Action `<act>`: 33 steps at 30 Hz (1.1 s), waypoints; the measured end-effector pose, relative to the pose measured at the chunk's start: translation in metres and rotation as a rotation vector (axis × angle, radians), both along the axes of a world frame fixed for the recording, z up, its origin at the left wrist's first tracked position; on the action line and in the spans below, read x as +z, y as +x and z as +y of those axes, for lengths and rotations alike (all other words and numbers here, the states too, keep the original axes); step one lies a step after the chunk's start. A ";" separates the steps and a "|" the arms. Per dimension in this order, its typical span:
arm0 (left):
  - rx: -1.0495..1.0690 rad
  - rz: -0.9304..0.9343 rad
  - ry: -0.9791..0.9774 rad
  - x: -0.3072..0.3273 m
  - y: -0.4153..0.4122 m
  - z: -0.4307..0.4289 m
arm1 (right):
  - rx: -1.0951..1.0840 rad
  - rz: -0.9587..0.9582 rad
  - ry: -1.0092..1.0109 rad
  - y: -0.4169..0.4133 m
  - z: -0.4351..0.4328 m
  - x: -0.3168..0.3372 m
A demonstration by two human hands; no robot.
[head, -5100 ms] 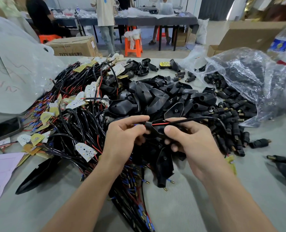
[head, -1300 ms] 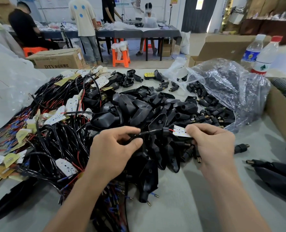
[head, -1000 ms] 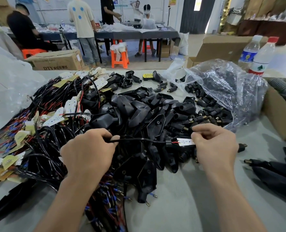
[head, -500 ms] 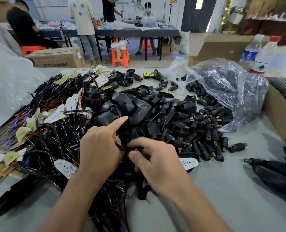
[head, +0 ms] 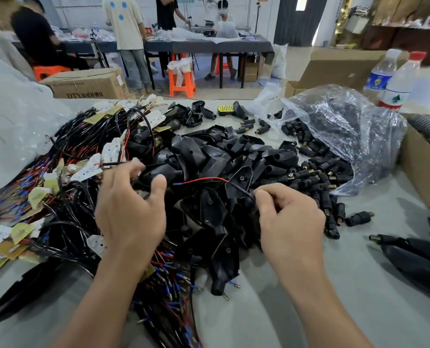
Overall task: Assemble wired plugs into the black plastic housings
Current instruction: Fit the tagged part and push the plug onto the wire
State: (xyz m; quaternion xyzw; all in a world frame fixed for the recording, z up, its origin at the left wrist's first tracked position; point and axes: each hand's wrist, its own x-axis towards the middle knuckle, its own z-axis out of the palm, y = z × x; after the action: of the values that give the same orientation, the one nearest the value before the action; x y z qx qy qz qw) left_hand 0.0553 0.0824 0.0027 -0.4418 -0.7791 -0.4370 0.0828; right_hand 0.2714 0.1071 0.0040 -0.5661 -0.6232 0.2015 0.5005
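since half a second ago your hands are drawing apart: right hand [head: 292, 222] is pinching the limp, light red-and-black wire [head: 204, 179] above the housing pile [head: 209, 156]; left hand [head: 131, 209] is gripping a rigid, slick black housing [head: 153, 173]. you're wanting a pinch nearer the blue terminal [head: 177, 183].

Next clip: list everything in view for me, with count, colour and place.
Housings: many, black, heaped mid-table.
Wire bundles: many, black and red, table left.
Plugs: many, black, spilling from bag.
Bag: one, clear, table right.
Bottles: two, clear, far right.
Boxes: several, brown, behind and right.
Stools: at least two, orange, floor behind.
Left hand: grips one housing at the heap.
Right hand: pinches a red-and-black wire.
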 end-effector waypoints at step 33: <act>-0.345 -0.053 -0.143 -0.015 0.031 0.002 | -0.051 -0.491 -0.123 0.008 0.070 -0.028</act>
State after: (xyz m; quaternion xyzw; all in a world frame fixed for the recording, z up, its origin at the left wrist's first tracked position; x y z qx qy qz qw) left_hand 0.0859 0.0842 -0.0123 -0.5617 -0.7230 -0.3996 -0.0457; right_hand 0.2798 0.1775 -0.0242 -0.6430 -0.6981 0.0828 0.3040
